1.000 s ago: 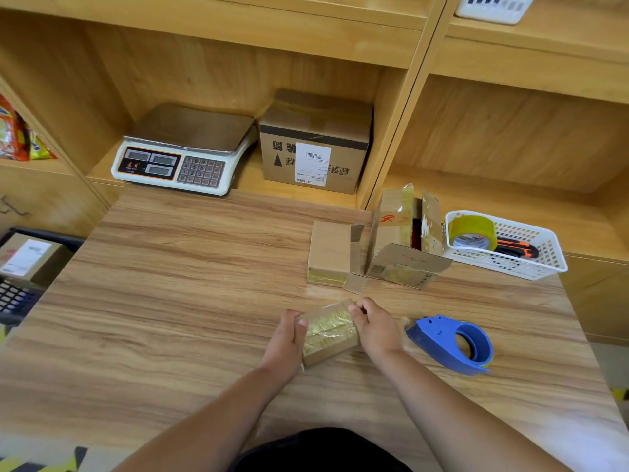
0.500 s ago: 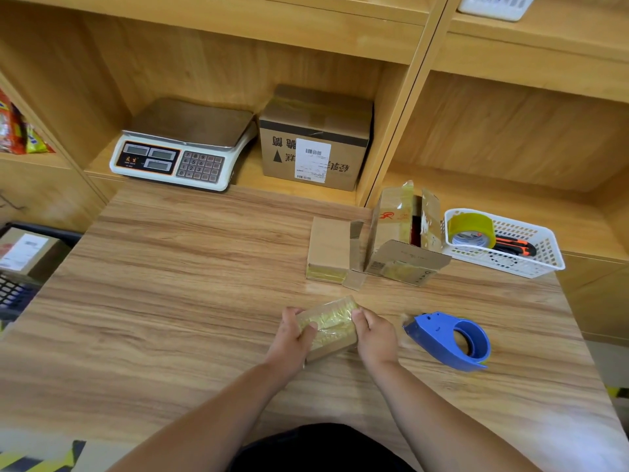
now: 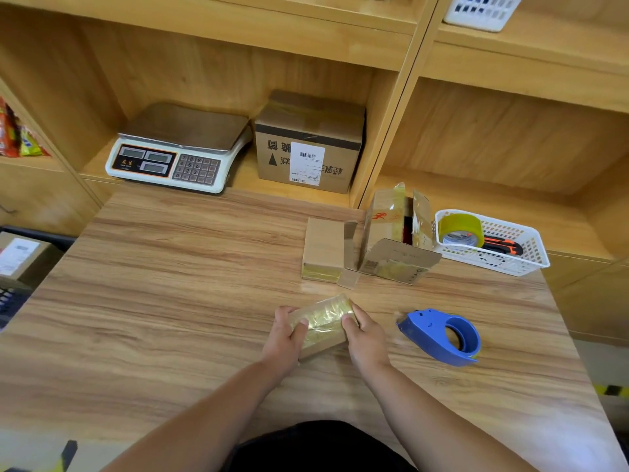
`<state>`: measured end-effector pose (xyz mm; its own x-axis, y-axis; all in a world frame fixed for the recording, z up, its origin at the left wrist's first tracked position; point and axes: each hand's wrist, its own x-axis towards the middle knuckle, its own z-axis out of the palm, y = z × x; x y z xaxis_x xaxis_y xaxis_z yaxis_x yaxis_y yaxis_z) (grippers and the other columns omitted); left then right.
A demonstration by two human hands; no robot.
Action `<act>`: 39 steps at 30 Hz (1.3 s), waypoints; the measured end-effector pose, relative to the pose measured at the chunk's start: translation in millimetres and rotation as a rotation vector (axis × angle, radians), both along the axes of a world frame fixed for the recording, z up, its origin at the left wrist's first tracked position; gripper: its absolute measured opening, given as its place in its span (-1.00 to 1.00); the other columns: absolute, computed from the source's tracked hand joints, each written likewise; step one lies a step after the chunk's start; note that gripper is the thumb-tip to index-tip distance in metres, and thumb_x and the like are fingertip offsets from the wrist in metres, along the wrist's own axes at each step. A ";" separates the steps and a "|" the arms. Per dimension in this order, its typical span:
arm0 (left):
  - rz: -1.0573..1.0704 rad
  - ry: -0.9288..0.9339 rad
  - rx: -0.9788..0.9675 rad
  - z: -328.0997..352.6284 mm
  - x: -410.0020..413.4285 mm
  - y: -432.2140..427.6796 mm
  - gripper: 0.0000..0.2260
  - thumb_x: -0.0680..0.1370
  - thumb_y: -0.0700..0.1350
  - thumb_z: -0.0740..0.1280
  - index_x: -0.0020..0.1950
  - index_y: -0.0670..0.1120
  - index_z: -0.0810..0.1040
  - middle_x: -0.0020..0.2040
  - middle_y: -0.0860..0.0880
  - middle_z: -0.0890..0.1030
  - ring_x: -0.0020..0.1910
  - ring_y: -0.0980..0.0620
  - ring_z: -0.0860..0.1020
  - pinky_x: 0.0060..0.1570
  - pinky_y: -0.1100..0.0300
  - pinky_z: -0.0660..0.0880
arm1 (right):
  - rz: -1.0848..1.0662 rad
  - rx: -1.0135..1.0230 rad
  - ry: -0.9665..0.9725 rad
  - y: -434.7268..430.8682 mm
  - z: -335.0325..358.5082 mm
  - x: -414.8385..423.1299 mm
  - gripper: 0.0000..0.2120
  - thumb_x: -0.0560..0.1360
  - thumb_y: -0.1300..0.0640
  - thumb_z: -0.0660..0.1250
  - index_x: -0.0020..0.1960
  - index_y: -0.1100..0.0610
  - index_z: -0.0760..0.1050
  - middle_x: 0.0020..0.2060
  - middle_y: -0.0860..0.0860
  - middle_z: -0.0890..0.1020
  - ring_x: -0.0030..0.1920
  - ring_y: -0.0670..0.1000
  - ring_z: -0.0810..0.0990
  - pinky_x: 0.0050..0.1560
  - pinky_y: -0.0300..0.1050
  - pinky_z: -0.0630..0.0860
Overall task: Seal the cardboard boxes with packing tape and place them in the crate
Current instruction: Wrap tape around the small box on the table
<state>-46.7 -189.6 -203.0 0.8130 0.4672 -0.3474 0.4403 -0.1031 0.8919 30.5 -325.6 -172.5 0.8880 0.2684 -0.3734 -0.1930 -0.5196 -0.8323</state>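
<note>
A small cardboard box [image 3: 323,323], its top shiny with wrinkled tape, lies on the wooden table [image 3: 170,284]. My left hand [image 3: 284,338] grips its left end, thumb on the taped top. My right hand [image 3: 366,337] grips its right end, thumb also on the tape. A blue tape dispenser [image 3: 442,337] lies on the table just right of my right hand. Farther back sit a closed small box [image 3: 323,248] and an open box [image 3: 394,240] with raised flaps. The dark crate [image 3: 13,267] at the far left edge holds a labelled box [image 3: 20,257].
A white basket [image 3: 520,264] at the back right holds a yellowish tape roll [image 3: 461,229] and an orange cutter [image 3: 500,243]. On the shelf behind stand a weighing scale [image 3: 177,148] and a large labelled carton [image 3: 308,141]. Shelf uprights rise along the table's far edge.
My thumbs have slid along the taped top of the small box, and the box sits slightly nearer to me. The dispenser and the other boxes stay put.
</note>
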 end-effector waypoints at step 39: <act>-0.611 -0.059 0.306 49.4 22.3 59.1 -0.17 0.44 0.04 0.46 0.55 0.07 0.01 0.51 0.13 0.07 0.47 0.17 0.00 0.40 0.23 -0.01 | 0.380 0.009 -0.184 14.3 22.1 11.7 -0.25 0.27 0.09 0.58 0.37 0.05 0.33 0.23 -0.12 0.39 0.26 -0.15 0.36 0.29 -0.23 0.33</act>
